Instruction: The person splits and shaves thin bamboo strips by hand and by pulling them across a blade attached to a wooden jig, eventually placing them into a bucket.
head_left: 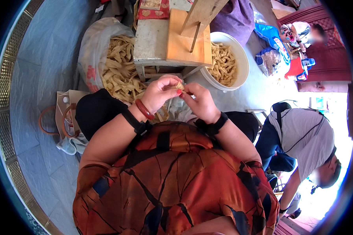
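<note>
Hands meet at chest height over the person's lap, seen from above. The left hand (161, 91) and right hand (200, 102) come together with their fingertips touching, and both pinch one small pale strip (180, 85) between them. Each grip is closed on that strip; the left thumb and forefinger curl over its top, and the right fingers hold its other end. A red bangle (144, 109) circles the left wrist, and black straps sit on both wrists.

Just beyond the hands stands a low wooden stand (172, 39) with a slanted board rising from it. To its left, a plastic sack (91, 51) lies open, full of tan, ribbon-like strips. To its right, a white bucket (242, 62) holds more pieces of the same colour, which look shorter and more bunched. A bag with round handles (62, 113) rests on the grey tiled floor at the person's left. Another person in a striped shirt (306, 141) bends forward at the right.

The step in hand seems to be folding or twisting the strip, midway through shaping. The next move likely calls for a firm pinch from both hands while the fingers turn the strip, keeping it from slipping or tearing.
</note>
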{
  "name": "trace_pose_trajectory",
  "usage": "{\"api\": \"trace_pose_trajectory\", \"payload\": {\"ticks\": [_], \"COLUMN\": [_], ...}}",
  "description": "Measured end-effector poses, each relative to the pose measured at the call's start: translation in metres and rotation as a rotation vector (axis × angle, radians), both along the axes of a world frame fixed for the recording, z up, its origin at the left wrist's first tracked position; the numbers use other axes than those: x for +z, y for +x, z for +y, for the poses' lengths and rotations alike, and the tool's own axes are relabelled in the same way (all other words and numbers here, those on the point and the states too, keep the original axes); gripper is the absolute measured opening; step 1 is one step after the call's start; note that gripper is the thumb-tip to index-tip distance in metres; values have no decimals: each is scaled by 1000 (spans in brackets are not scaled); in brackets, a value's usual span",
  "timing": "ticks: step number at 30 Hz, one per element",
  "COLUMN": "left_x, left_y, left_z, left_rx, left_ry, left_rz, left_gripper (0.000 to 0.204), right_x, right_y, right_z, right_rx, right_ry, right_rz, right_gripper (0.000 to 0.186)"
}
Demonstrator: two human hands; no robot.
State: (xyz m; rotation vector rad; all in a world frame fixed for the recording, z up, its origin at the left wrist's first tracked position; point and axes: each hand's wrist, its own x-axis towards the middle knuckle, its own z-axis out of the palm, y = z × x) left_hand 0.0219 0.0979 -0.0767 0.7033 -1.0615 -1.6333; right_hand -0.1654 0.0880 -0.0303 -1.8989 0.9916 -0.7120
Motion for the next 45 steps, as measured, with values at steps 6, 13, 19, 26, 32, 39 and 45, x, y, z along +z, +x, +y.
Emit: {"api": "trace_pose_trajectory", "payload": {"ticks": [6, 13, 19, 26, 32, 39, 45], "left_x": [12, 29, 33, 40, 54, 78, 51], "left_y": [1, 14, -7, 14, 30, 0, 7], "left_z": [0, -12, 1, -13, -35, -99, -104], "left_rx": [83, 319, 210, -82, -205, 340, 458], "left_ry": [-68, -188, -323, -111, 47, -211, -214], "left_rz": [-303, -577, -534, -367, -415, -593, -1059], "left_gripper": [17, 15, 7, 14, 19, 25, 25], "right_x": [10, 35, 42, 47, 60, 59, 20], "right_y": [4, -4, 16, -9, -22, -11, -41], "right_z": [-4, 5, 5, 8, -23, -93, -116], "right_rx": [-23, 39, 140, -25, -75, -249, -366], "right_ry": [-44, 74, -224, 69, -170, -423, -617], "right_rz": [218, 33, 55, -3, 138, 97, 432], "right_gripper": [13, 9, 12, 12, 15, 8, 15]}}
